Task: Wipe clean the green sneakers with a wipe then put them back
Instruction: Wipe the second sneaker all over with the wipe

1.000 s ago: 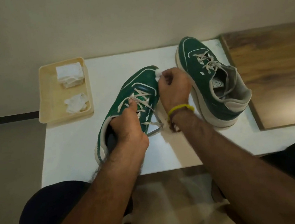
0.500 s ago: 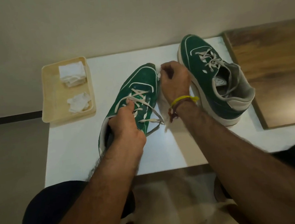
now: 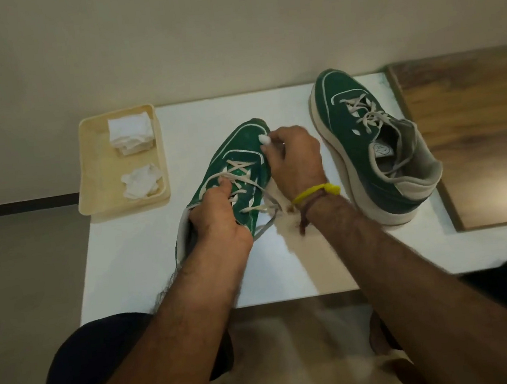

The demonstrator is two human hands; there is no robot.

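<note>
Upper left of frame: shallow cream tray (image 3: pixel 96 178) on the white table (image 3: pixel 147 267), holding a folded stack of wipes (image 3: pixel 130 133) at its far end and a crumpled wipe (image 3: pixel 142 184) nearer. Centre-left: left hand (image 3: pixel 217 219) closed on the near sneaker (image 3: pixel 235 153), thumb over the laces, fingers seemingly hooked into the collar; shoe is tilted, heel toward the wearer. Whether its sole touches the table cannot be told. Centre: right hand (image 3: pixel 294 155), yellow band (image 3: pixel 315 191) at the wrist, fingers curled shut round a small white wipe (image 3: pixel 263 139) pressed against the green upper near the toe. Only a corner of the wipe shows. Right of centre: second sneaker (image 3: pixel 362 135) stands upright on the table, laces loose, untouched, just beside a wooden board (image 3: pixel 476 135) at the right edge. Handling judgement: the shoe looks light, its upper soft and yielding, the sole thick and stiffer. The collar and heel seem the firm places to hold, since the upper would dent under rubbing pressure unless braced from inside. Loose laces may snag the wipe. The wipe is limp and thin, best kept bunched.
</note>
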